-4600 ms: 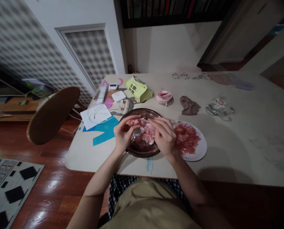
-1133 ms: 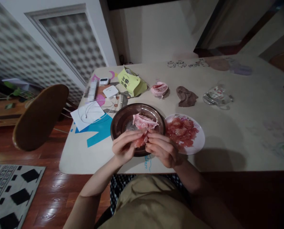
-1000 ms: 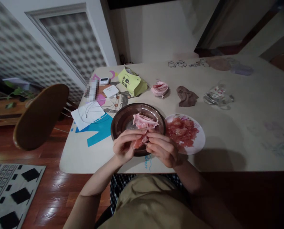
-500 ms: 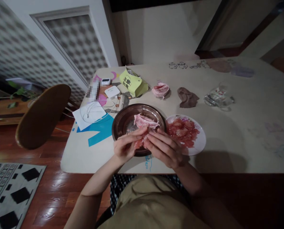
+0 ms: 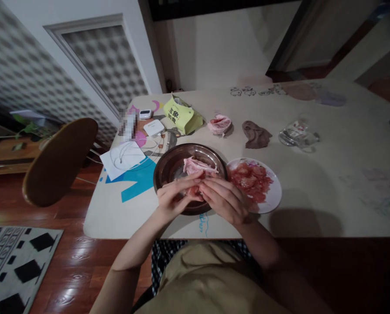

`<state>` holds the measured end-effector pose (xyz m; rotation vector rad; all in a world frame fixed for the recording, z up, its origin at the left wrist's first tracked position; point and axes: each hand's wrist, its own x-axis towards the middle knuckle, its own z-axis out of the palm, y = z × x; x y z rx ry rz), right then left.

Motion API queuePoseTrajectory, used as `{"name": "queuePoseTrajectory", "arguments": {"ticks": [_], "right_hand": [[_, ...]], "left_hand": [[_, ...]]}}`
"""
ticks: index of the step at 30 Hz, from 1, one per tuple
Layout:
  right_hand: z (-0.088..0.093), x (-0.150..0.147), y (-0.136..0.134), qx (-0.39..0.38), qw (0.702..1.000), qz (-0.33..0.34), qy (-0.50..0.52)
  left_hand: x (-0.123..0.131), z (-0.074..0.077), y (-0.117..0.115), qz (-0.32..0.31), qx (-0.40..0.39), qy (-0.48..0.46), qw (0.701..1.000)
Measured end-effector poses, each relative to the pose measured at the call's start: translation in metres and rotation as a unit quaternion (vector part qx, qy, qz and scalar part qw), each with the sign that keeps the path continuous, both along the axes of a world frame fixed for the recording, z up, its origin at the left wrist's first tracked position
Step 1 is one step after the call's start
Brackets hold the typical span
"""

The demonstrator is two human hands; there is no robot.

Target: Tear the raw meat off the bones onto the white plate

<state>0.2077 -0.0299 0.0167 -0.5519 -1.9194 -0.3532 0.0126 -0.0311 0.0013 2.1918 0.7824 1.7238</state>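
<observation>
Over the near part of a metal bowl [image 5: 164,163], my left hand [image 5: 173,194] and my right hand [image 5: 226,198] meet around a piece of red pomelo [image 5: 194,192]. Fingers of both hands close on it and hide much of it. Pale pink pomelo peel [image 5: 198,166] lies in the bowl just beyond my fingertips. Close to my right hand, a white plate [image 5: 275,192] carries a heap of peeled red pomelo flesh [image 5: 252,181].
Behind the bowl stand a yellow-green paper bag [image 5: 185,115], a partly peeled pomelo chunk [image 5: 220,125], a crumpled brown cloth [image 5: 256,134] and a clear plastic bag [image 5: 298,133]. White devices [image 5: 154,127] and a cable on paper [image 5: 121,159] lie left. A chair [image 5: 60,161] stands beside the table.
My fingers have drawn closer together around the pomelo piece, so less of it shows. The left thumb now lies lower, across its near side. The view has shifted slightly.
</observation>
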Motion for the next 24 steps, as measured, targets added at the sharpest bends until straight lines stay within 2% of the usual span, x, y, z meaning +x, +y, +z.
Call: {"name": "queuePoseTrajectory", "arguments": {"ticks": [3, 10, 13, 17, 20, 24], "right_hand": [[-0.004, 0.000, 0.002, -0.008, 1.000, 0.003, 0.004], [-0.006, -0.007, 0.012, 0.014, 1.000, -0.009, 0.001], [-0.007, -0.006, 0.014, 0.035, 0.999, -0.014, -0.025], [-0.008, -0.001, 0.015, 0.043, 0.997, -0.023, -0.055], [-0.010, -0.002, 0.017, 0.043, 0.997, -0.024, -0.057], [-0.011, -0.007, 0.020, 0.034, 0.999, -0.011, -0.032]], "left_hand": [[0.000, -0.001, 0.001, -0.003, 0.007, -0.014, 1.000], [0.002, -0.002, 0.006, 0.011, 0.086, -0.003, 0.996], [0.003, -0.002, 0.005, 0.040, 0.088, 0.040, 0.995], [0.000, -0.003, 0.003, 0.113, 0.071, 0.120, 0.984], [-0.004, -0.002, 0.003, 0.109, 0.083, 0.153, 0.979], [-0.011, -0.001, 0.003, 0.106, 0.088, 0.150, 0.979]]}}
